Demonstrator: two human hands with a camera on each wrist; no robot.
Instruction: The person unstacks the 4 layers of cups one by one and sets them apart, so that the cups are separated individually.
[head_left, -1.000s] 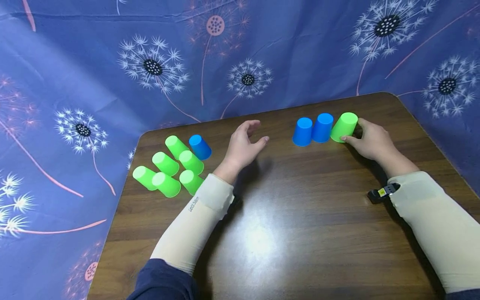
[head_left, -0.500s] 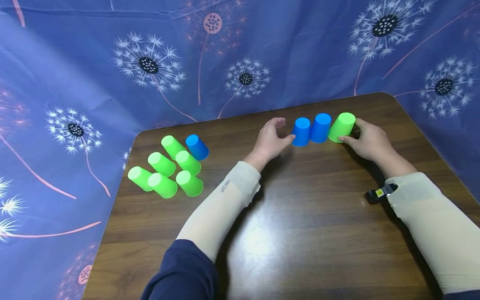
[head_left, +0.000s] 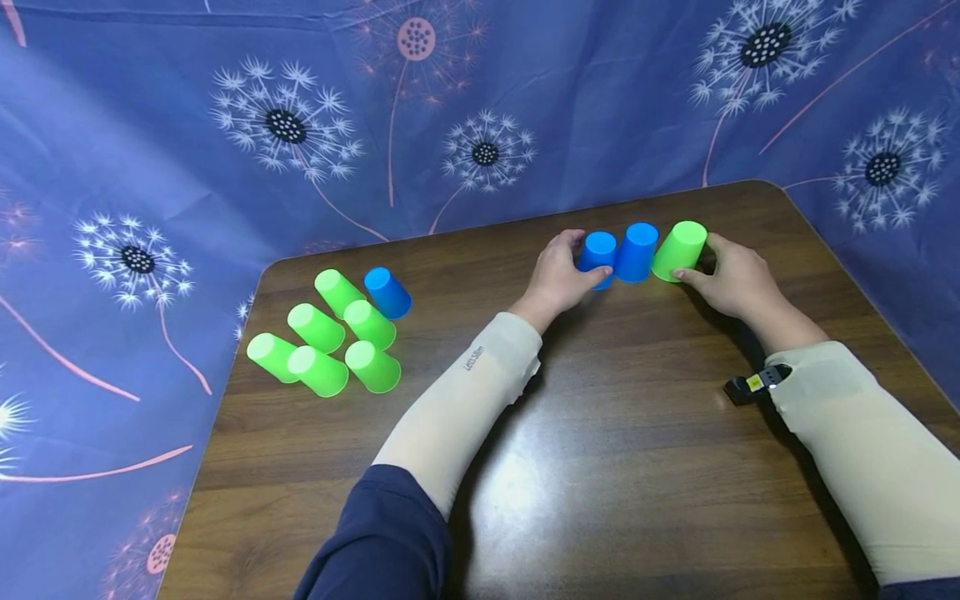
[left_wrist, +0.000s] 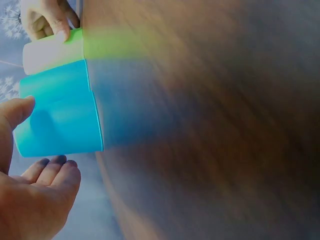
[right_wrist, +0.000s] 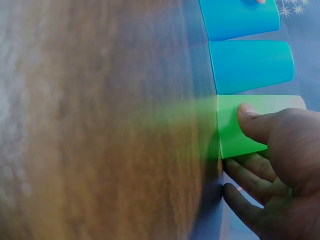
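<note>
Three upside-down cups stand in a row at the table's far right in the head view: an outer blue cup [head_left: 599, 250], a middle blue cup [head_left: 637, 252] and a green cup [head_left: 679, 252]. My left hand [head_left: 558, 279] is around the outer blue cup, thumb in front and fingers on its far left side. In the left wrist view a small gap shows between that cup [left_wrist: 60, 125] and the fingers [left_wrist: 65, 175]. My right hand [head_left: 738, 283] holds the green cup, its thumb [right_wrist: 252, 120] against the front; some fingers are hidden behind it.
At the table's left, several upside-down green cups [head_left: 318, 371] stand grouped with one blue cup [head_left: 387, 293]. The brown wooden table [head_left: 600, 467] ends at a blue dandelion-print cloth [head_left: 585, 100]. A small black device [head_left: 742, 390] sits at my right wrist.
My left hand has moved right, from the middle of the table to the outer blue cup. My right hand has stayed at the green cup. The view has shifted slightly.
</note>
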